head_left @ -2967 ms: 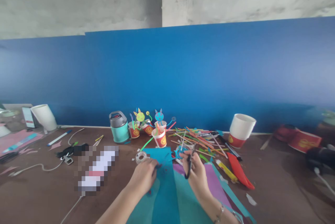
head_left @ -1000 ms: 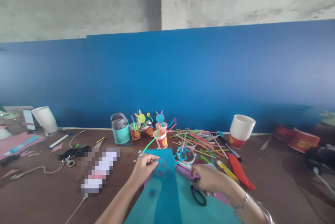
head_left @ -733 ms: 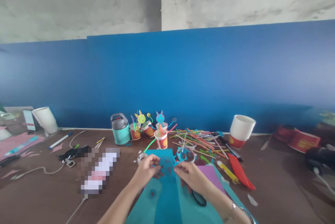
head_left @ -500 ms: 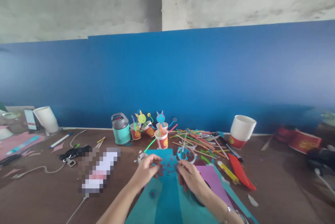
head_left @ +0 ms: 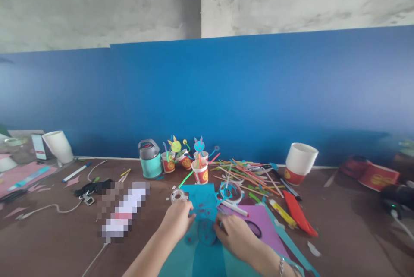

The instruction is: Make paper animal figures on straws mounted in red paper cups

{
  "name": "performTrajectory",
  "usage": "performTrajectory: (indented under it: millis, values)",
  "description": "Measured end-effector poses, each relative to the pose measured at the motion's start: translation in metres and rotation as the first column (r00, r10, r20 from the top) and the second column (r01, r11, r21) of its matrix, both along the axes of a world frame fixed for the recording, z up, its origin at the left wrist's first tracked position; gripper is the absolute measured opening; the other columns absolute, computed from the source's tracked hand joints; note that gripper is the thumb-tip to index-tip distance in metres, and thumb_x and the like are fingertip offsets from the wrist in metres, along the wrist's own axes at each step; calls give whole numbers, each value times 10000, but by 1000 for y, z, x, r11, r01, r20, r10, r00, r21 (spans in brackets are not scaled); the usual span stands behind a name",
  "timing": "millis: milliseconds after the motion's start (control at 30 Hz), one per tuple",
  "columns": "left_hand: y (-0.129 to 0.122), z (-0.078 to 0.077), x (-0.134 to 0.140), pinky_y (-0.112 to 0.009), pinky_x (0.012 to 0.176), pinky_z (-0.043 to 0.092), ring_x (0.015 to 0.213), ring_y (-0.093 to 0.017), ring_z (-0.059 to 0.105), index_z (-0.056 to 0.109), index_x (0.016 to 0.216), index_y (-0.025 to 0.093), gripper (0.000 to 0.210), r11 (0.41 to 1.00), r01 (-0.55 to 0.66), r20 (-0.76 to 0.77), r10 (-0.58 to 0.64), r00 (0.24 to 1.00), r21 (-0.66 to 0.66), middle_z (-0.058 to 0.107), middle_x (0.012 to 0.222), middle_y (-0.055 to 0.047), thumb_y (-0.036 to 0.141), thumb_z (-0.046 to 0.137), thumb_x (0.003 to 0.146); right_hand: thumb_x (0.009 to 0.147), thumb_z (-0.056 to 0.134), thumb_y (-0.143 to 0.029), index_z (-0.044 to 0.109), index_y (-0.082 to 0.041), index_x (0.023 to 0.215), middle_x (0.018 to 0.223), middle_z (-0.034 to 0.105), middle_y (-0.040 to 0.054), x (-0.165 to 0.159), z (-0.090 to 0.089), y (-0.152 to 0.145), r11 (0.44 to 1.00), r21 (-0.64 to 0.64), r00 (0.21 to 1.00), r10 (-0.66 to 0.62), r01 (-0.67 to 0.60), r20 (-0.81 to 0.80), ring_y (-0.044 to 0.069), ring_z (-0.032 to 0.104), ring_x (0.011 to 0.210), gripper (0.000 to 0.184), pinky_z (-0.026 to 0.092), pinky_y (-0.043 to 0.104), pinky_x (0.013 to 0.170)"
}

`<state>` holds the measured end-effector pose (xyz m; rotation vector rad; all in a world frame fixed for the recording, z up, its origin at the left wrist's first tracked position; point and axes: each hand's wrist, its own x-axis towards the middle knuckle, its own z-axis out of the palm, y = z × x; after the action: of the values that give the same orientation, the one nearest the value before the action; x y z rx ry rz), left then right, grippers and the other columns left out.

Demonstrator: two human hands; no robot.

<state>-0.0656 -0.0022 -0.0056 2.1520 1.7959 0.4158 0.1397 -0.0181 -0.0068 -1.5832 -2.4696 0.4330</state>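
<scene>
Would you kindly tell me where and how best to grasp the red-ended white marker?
I'd pinch the white marker mid-barrel from above, finger and thumb across its length: it is slim, straight and lying slantwise, and the right hand crowds its near side.

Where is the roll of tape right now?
In the head view, the roll of tape is left of centre, just beyond the left hand and beside the blue paper.
</scene>
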Motion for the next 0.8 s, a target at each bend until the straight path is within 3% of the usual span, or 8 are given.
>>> performTrajectory:
  millis: [167,300,467,667,800]
  values:
    - [0,7,4,-288,671,415,797,-237,658,664,718,178,206,998,24,-69,-20,997,55,701,815,-99,121,485,802,849,445,-206,635,-184,891,804,731,79,-1,2,0,1000,11,999,-18,18,-32,232,677,739,195,287,282,560]
    - [0,9,5,-247,627,391,744,-190,638,650,768,189,197,990,-37,19,35,999,138,689,801,-65,144,467,825,828,453,-168,637,-181,926,727,718,57,-2,2,1,999,20,998,-43,44,-42,214,663,679,210,281,275,549]
    - [0,1,4,-226,537,336,599,-154,598,664,736,177,202,998,45,163,-50,985,32,650,635,-23,187,485,830,816,459,-151,646,-191,923,658,689,26,-1,2,1,999,24,997,-40,42,-58,192,637,631,219,267,266,535]
    - [5,-9,0,-231,549,323,635,-171,609,675,959,202,179,1000,-9,110,7,994,20,660,671,-15,213,608,794,805,472,-147,647,-186,929,690,698,35,0,1,2,999,19,997,-34,35,-69,194,638,648,218,283,262,551]
    - [7,-6,-4,-227,593,358,672,-165,625,668,896,211,121,991,-69,112,56,992,118,669,713,-14,183,581,817,813,466,-152,646,-189,946,703,704,39,0,1,3,999,15,998,-30,31,-61,201,645,661,226,293,263,556]
